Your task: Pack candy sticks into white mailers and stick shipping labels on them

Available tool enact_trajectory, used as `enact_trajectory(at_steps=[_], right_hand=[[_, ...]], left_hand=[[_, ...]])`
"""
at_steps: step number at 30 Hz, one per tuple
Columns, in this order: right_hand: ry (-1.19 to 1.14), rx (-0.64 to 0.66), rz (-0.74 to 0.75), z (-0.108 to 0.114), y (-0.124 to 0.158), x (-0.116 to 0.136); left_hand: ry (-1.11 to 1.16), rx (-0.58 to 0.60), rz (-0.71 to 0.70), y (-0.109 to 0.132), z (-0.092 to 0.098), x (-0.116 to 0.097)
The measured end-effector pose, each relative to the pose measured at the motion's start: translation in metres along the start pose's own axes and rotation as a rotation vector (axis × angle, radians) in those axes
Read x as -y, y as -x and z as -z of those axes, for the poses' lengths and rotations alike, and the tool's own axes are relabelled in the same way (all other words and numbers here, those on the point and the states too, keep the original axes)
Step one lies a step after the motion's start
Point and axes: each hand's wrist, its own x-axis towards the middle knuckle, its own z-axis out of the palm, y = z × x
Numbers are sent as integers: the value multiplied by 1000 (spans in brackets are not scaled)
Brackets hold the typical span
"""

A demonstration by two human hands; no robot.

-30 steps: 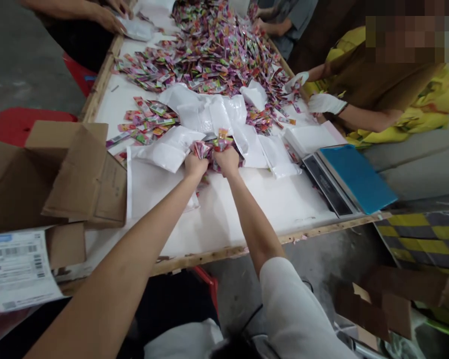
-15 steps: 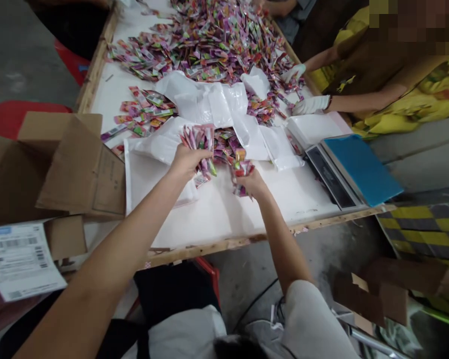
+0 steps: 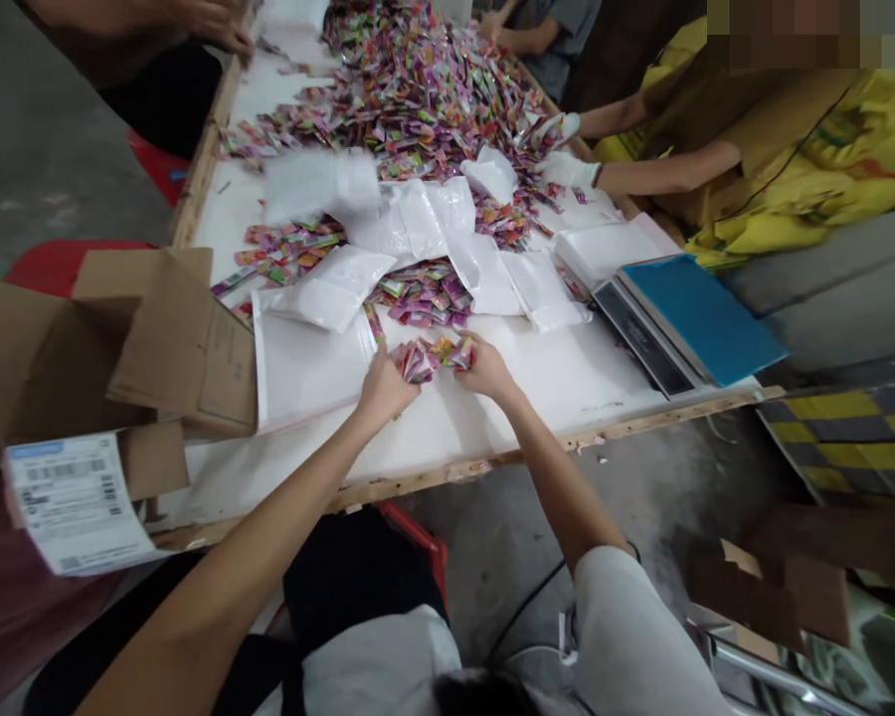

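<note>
My left hand [image 3: 383, 386] and my right hand [image 3: 486, 368] are closed together on a bunch of small colourful packets [image 3: 433, 356], held just above the white table [image 3: 567, 383] near its front edge. Just beyond the bunch lies a small heap of the same packets [image 3: 422, 293] among white plastic mailer bags [image 3: 328, 288]. A flat white bag [image 3: 305, 363] lies left of my left hand. A large spread of packets [image 3: 425, 94] covers the far half of the table.
An open cardboard box [image 3: 119, 343] with a shipping label [image 3: 75, 502] stands at the left. A scale with a blue platform [image 3: 697, 316] sits at the right edge. A person in yellow with white gloves [image 3: 567, 171] works at the right; other people's hands [image 3: 216, 25] are at the far end.
My hands lifted packets off the heap, drew apart, then came back together nearer the front edge with one bunch between them. The gloved hands moved further along the table.
</note>
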Motion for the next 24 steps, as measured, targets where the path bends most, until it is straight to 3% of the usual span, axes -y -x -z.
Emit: enact_trajectory(at_steps=[2,5,8,11,14,16,18,20,22,24], right_hand=[[20,-3,30,-3,-25,2],[139,47,44,-3,-43,2],[230,124,69,3,-30,-3],[141,192,55,18,3,-16],[-105,179,-174,34,31,-32],[-231,74,-353,40,34,-38],[-271,-77,-449,37,21,-37],[-240,-175,-476,27,-4,-28],[-151,-214,-495,12,-34,-15],[-40,-240,-513,-2,-59,-3]], left_hand=[[-85,82,-49,-9,-4,-3],[-160,165,-251,-3,-18,-6],[-158,237,-343,14,-31,-9],[-154,328,-381,22,-28,-9],[-146,368,-375,13,-11,-5],[-139,325,-351,0,3,-4],[-154,301,-318,-13,12,-5],[-197,349,-291,-18,11,-9],[-262,375,-329,-13,2,-11],[-326,315,-396,-2,-12,-10]])
